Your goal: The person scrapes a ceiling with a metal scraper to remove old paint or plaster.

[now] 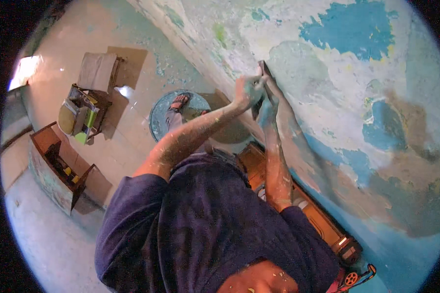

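Ahead of me is a wall (322, 107) with patchy white, grey and blue paint, partly flaked off. A scraper (265, 67) with a flat dark blade touches it. My left hand (249, 92) is closed around the scraper, close to its blade. Just below and to the right, my right hand (268, 110) is closed on the same tool, its fingers partly hidden. Pale dust and flecks cover both forearms.
My sandalled foot (180, 101) rests on a round, paint-splashed blue platform (157, 119). A wooden cabinet (322, 225) stands along the wall at lower right. At left are a cloth-covered piece (97, 71), a chair with items (83, 115) and an open wooden unit (58, 168). Paint flakes litter the floor.
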Tool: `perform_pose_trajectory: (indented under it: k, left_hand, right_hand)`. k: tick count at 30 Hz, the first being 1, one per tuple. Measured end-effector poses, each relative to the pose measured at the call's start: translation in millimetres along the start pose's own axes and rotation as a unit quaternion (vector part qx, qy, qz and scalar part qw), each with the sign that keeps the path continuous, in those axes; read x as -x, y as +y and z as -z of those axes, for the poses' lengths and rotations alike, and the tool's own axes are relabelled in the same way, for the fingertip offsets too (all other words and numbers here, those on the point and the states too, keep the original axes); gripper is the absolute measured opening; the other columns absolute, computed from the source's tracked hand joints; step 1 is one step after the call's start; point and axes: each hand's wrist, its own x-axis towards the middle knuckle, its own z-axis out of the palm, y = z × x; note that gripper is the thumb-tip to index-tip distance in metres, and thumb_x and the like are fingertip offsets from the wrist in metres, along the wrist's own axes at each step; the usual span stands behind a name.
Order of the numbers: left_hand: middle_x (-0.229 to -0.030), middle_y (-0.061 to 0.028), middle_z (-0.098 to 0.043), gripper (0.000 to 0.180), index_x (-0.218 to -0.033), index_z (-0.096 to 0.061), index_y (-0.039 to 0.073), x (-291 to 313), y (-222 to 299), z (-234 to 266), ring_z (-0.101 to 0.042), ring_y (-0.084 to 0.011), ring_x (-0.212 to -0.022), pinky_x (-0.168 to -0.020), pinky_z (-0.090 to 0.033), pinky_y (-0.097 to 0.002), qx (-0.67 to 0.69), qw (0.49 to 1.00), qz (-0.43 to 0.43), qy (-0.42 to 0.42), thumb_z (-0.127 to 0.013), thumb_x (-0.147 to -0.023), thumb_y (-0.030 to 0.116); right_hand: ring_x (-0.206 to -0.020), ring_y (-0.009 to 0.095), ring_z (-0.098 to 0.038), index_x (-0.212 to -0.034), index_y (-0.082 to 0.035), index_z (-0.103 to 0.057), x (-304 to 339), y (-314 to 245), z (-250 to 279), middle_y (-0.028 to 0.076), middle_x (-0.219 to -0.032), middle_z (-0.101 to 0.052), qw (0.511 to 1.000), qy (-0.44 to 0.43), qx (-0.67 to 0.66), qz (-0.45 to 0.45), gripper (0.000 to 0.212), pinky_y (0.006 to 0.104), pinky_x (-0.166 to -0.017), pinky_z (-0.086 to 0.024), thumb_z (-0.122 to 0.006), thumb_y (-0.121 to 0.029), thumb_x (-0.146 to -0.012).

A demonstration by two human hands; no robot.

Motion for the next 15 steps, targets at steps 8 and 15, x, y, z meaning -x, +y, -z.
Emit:
perform_pose_trajectory:
  k: [8, 15]
  left_hand:
    - [-0.055, -0.0215, -0.048, 0.042, -0.086, -0.063, -0.001, 22.5, 26.7, 2.2, -0.055, -0.0116, -0.050, -0.052, -0.045, -0.0334, 0.015, 0.998, -0.038, -0.046, -0.053, -0.087, 0.040]
    - [-0.060, -0.0231, -0.049, 0.041, -0.081, -0.062, -0.003, 53.3, 15.8, -33.3, -0.052, -0.0076, -0.055, -0.053, -0.044, -0.0343, -0.032, 0.997, -0.066, -0.037, -0.057, -0.085, 0.038]
  right_hand:
    - [-0.043, 0.006, -0.039, -0.098, -0.002, -0.060, -1.1, 57.1, 22.4, -0.003, -0.058, -0.045, 0.968, 0.156, 0.087, 0.179, 0.029, 0.0221, -0.037, -0.030, -0.042, -0.025, -0.094]
    - [-0.037, 0.005, -0.036, -0.088, -0.009, -0.062, 28.0, 33.1, 39.7, -0.005, -0.054, -0.043, 0.990, 0.121, 0.043, 0.058, 0.030, 0.0232, -0.032, -0.028, -0.043, -0.032, -0.094]
